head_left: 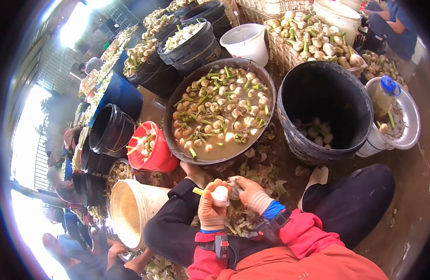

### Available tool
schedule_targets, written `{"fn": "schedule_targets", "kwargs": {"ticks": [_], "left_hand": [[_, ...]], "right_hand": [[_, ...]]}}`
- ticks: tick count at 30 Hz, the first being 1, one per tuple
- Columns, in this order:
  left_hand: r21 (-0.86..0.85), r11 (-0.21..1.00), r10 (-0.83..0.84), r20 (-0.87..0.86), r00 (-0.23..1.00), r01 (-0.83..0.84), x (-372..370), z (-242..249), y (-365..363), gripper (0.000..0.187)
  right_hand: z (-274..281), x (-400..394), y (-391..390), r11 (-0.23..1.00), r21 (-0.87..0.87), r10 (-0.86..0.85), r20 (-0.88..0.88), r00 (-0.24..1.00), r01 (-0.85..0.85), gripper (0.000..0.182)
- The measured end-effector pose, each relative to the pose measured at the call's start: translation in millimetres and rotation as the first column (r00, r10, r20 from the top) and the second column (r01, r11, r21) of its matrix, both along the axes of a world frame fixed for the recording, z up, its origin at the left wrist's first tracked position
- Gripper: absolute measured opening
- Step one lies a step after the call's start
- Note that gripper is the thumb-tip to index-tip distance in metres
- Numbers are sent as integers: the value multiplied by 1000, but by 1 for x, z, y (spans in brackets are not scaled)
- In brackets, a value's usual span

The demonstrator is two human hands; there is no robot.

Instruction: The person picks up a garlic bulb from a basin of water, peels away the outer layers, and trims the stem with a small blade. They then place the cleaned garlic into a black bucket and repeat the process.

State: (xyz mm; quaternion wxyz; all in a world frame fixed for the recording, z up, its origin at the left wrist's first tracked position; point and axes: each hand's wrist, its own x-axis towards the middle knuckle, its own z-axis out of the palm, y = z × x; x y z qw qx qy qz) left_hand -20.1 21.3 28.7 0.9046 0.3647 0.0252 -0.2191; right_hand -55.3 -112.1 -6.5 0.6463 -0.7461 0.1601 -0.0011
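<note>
My left hand [209,209] is wrapped round a white garlic bulb [220,196], with its short green stem sticking out to the left past the thumb. Close on the right, my right hand [252,195] has its fingers pinched together. Something greyish shows at those fingertips, too small and blurred to name. Both hands wear pale coverings at the wrist and palm. Beyond them stands a wide round tub [215,161] of murky water, filled with garlic bulbs [222,100] and cut green stems. Loose garlic skins [257,170] litter the floor below my hands.
A black bucket [289,135] with some peeled bulbs stands ahead right, beside a white bucket [413,135] topped by a basin and bottle. Left are a red bucket [166,156] and a tipped cream bucket [152,205]. A heaped crate [282,46] stands behind. Other people sit nearby.
</note>
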Motion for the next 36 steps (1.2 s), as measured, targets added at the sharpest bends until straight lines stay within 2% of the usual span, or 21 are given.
{"fn": "schedule_targets", "kwargs": {"ticks": [1,3,6,7,9,11,13,14,15,16,17,18,19,20,21,23,24,26,31,33,36], "left_hand": [[-28,999,19,-49,999,-20,1,6,0,34],[-180,984,-30,-56,998,20,13,18,8,35],[-323,924,220,18,975,-202,49,40,40,40],[-388,872,318,-13,948,-298,68,44,71,57],[-370,689,704,141,696,-623,90,67,110,87],[-435,552,795,16,607,-712,104,93,118,94],[-331,704,685,86,723,-628,125,82,108,92],[-232,797,583,59,810,-557,126,81,78,77],[-223,969,163,257,953,-106,143,54,70,62],[-125,989,97,123,988,-81,150,44,30,54],[87,996,-15,164,986,0,151,29,-4,47],[531,843,-194,153,969,85,157,14,-34,42],[858,498,-348,62,935,128,166,-3,-59,39],[984,167,-596,146,790,-57,181,-30,-77,38],[936,-118,-807,104,582,-331,190,-42,-98,39],[730,-503,-828,-254,500,-463,202,-52,-135,39],[682,-597,-792,-417,446,-423,214,-60,-147,50],[649,-633,-769,-463,442,-422,225,-81,-158,50],[708,-672,-726,-575,376,-216,234,-102,-144,37],[904,-426,-751,-375,543,35,233,-92,-119,32],[930,-145,-665,-345,662,339,229,-70,-88,30]], "right_hand": [[-3,-1,-6,998,18,58,-160,985,-56,41],[-27,-1,-9,988,-52,129,-217,968,-144,42],[-28,0,-16,977,-12,196,-349,916,-214,43],[-31,0,-17,977,-10,194,-351,916,-211,43],[-42,1,-15,963,1,255,-338,906,-271,44],[-65,2,-8,964,-28,247,-288,925,-265,44],[-73,8,-7,917,3,375,-347,860,-399,47],[-78,11,-5,901,-31,397,-342,852,-432,48],[-86,9,-2,915,-99,355,-258,898,-391,48],[-76,11,-5,927,-14,351,-325,878,-376,47],[-64,12,-10,933,69,351,-391,851,-353,46],[-84,9,-1,966,128,251,-283,926,-223,42],[-103,5,3,985,39,170,-176,970,-165,40],[-91,7,-4,979,125,187,-252,950,-159,39],[-76,10,-11,967,209,207,-324,923,-144,39],[-95,11,-9,981,130,176,-285,942,-144,33],[-98,11,-10,982,148,154,-280,947,-116,33],[-80,17,-22,965,246,184,-410,893,-86,34],[-87,17,-25,975,224,63,-327,943,13,34],[-78,18,-27,946,311,17,-315,949,86,31],[-76,16,-27,944,323,61,-371,927,67,26]]}}
